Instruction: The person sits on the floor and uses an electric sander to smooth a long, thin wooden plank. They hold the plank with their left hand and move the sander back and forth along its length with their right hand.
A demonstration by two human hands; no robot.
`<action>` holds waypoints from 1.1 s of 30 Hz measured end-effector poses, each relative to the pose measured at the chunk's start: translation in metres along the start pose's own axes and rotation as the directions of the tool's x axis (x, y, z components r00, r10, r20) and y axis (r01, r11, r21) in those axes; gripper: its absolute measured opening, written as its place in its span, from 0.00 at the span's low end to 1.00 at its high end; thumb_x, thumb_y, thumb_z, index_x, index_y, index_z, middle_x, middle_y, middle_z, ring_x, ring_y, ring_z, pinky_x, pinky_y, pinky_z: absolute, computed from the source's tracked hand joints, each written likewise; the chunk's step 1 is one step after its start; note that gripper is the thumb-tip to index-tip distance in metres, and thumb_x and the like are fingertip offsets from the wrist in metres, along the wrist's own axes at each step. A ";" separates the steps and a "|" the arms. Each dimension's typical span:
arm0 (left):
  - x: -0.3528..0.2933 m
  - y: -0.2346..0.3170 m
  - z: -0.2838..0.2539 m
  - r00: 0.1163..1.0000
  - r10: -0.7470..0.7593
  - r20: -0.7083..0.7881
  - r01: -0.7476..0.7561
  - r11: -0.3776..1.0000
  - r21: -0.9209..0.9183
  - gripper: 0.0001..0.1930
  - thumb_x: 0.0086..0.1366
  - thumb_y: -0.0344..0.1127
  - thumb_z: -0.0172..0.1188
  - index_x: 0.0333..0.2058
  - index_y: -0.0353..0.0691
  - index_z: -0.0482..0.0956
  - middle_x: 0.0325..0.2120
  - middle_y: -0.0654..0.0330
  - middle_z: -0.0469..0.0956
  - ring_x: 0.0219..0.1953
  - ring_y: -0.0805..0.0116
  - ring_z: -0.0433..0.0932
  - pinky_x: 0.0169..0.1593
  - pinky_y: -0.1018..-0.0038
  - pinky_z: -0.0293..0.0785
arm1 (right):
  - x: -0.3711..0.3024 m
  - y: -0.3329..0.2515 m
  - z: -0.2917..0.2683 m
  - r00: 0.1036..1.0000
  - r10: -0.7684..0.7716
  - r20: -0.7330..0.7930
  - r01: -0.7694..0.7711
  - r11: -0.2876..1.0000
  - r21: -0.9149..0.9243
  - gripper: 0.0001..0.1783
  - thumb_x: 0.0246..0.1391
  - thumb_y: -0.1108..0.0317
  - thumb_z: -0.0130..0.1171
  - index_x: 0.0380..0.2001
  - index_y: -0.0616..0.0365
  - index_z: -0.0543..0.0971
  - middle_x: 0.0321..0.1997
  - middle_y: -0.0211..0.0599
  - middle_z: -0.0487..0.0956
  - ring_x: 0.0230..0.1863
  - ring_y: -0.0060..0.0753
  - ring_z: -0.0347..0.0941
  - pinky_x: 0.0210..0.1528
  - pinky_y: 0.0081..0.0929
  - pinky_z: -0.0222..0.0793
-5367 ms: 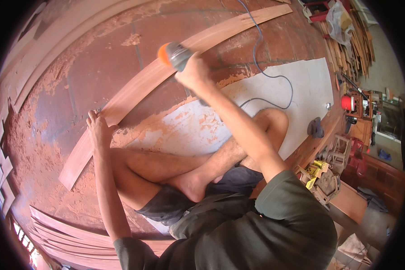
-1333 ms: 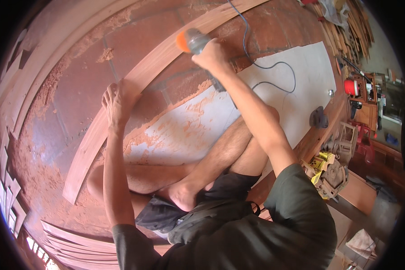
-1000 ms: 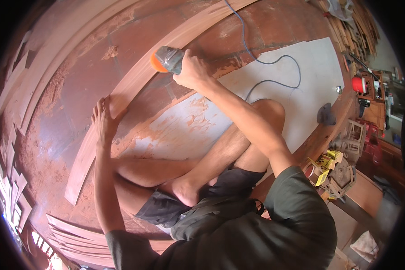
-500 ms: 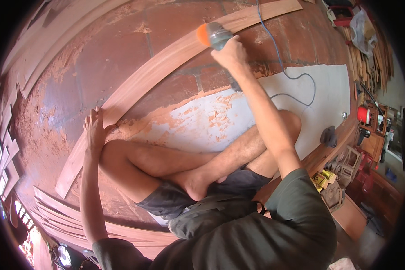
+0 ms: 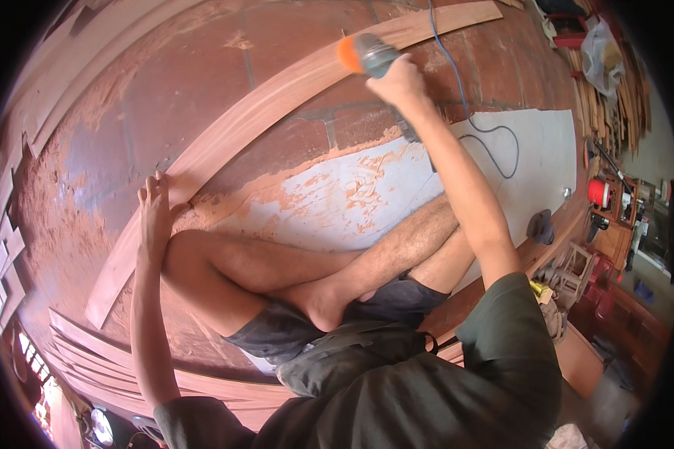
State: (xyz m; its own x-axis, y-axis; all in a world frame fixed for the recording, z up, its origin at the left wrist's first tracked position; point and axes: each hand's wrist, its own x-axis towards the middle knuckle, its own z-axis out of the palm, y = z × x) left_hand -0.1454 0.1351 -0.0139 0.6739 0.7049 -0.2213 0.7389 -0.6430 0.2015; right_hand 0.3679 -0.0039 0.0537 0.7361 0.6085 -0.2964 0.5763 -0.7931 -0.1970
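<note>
Any markings on the one power tool [image 5: 380,55] were too blurred to read. The floor [image 5: 195,82] was reddish-brown tile, thick with sawdust [image 5: 60,224] toward its left edge, and one white sheet [image 5: 547,142] lay on it, partly dusted too. Near the floor's right edge stood one red container [image 5: 597,192], with one clear plastic bag [image 5: 603,60] beside wooden strips [image 5: 640,105] too crowded to count. One long board [image 5: 262,105] lay beyond the sheet, slanting from the floor's left side toward its far right corner; one blue-grey cord [image 5: 457,75] crossed it. The right hand [image 5: 401,84] had its grip closed around the tool, whose orange disc was at the board. The left hand [image 5: 154,206] spread across the board's near end; whether its grip clasped the edges could not be told.
</note>
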 end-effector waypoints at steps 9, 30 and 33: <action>0.007 0.011 -0.006 0.997 -0.041 0.073 0.040 0.999 0.011 0.46 0.52 0.39 0.76 0.65 0.29 0.61 0.58 0.43 0.67 0.54 0.38 0.67 0.59 0.50 0.67 | -0.040 -0.072 0.028 0.999 -0.046 -0.020 0.048 0.984 0.174 0.39 0.44 0.65 0.70 0.56 0.75 0.67 0.43 0.59 0.83 0.43 0.54 0.84 0.46 0.41 0.82; -0.004 -0.011 0.007 0.998 0.056 -0.040 -0.051 0.992 0.116 0.45 0.52 0.40 0.76 0.65 0.34 0.63 0.58 0.47 0.67 0.52 0.43 0.69 0.56 0.53 0.71 | -0.035 -0.075 0.024 0.995 -0.096 0.034 0.090 0.984 0.155 0.37 0.40 0.61 0.72 0.50 0.73 0.71 0.43 0.60 0.83 0.44 0.55 0.83 0.48 0.39 0.80; 0.002 0.002 0.003 1.000 0.006 0.026 -0.008 0.997 0.082 0.45 0.52 0.41 0.75 0.65 0.33 0.63 0.59 0.47 0.67 0.52 0.42 0.70 0.56 0.53 0.71 | -0.056 -0.081 0.057 0.979 -0.205 -0.010 0.205 0.975 0.087 0.36 0.42 0.65 0.71 0.52 0.74 0.68 0.41 0.62 0.82 0.42 0.52 0.83 0.46 0.39 0.81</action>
State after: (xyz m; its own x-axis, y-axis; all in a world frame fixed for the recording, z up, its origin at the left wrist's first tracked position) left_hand -0.1428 0.1343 -0.0163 0.6780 0.6932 -0.2445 0.7309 -0.6710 0.1244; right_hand 0.2599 0.0252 0.0333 0.6056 0.7586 -0.2403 0.6819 -0.6504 -0.3346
